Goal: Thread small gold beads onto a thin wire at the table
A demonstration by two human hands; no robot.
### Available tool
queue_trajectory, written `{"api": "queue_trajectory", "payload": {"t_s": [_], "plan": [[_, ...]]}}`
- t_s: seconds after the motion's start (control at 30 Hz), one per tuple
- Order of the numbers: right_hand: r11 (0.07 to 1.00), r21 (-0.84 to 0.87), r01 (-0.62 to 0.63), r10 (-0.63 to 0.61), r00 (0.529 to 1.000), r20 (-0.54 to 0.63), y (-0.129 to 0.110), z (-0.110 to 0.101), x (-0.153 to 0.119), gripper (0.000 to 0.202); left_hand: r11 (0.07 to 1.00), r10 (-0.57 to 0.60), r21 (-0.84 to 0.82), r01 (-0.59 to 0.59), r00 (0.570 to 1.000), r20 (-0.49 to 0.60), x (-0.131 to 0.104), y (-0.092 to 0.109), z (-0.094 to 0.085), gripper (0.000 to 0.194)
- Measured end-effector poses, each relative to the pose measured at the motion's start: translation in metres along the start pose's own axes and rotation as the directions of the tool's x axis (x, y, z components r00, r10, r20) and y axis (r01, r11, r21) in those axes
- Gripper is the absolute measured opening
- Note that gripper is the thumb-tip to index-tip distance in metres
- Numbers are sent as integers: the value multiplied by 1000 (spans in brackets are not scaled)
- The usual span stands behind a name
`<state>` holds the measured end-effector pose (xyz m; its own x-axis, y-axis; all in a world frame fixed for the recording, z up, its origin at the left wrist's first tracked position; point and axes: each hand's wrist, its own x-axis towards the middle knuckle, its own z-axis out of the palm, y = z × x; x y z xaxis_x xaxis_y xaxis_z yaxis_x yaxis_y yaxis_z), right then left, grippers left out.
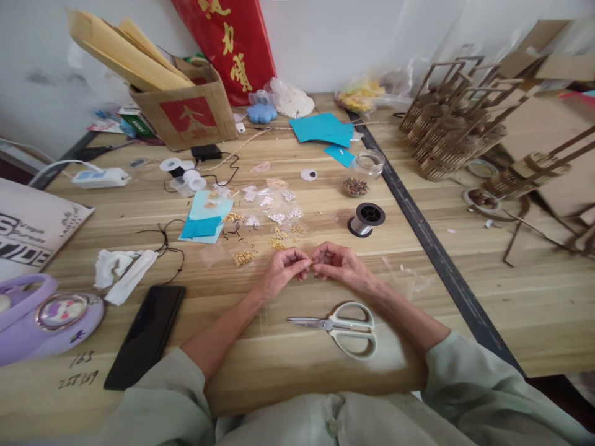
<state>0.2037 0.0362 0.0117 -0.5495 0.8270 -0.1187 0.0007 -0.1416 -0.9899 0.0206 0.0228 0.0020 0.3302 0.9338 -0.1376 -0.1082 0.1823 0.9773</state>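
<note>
Grip: left hand (287, 271), right hand (341, 266) pinching tiny yellowish bit (312, 265) beyond pale-handled metal scissors (331, 323).
Bit: probably light, slippery; pinch edges.

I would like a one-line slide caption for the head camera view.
Left hand and right hand held close together over a wooden table, scissors nearer the wearer, spool beyond.

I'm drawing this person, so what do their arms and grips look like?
Loose, plain grey-green sleeves stop partway down, leaving the forearms bare. The left grip and right grip wear no gloves, and no watch shows.
</note>
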Motion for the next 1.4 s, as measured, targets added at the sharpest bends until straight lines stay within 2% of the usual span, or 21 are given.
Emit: {"api": "queue_trajectory", "payload": {"t_s": [0.2,0.47,0.73,1.0,1.23,1.4], "plan": [[998,-63,-1,-1,1000,-23,5,-1,-1,26,1000,-2,0,2,1000,-15,0,0,1,25],[1000,7,4,-4,999,-46,-2,-3,-2,27,1000,10,1,-10,999,-34,2,-5,-1,25],[999,-25,31,-32,998,-46,1,-3,-2,28,999,-26,-26,24,999,-44,4,-10,-2,28],[997,-50,54,-57,997,-60,2,-3,-2,27,999,-23,-22,23,999,-23,3,-7,-1,26],[995,-96,19,-29,994,-103,-1,-7,-1,29,1000,-19,7,19,998,-52,2,-1,0,26],[996,-82,18,-27,994,-105,0,-10,0,29,1000,-18,-21,17,999,-38,2,-4,-2,27]]}}
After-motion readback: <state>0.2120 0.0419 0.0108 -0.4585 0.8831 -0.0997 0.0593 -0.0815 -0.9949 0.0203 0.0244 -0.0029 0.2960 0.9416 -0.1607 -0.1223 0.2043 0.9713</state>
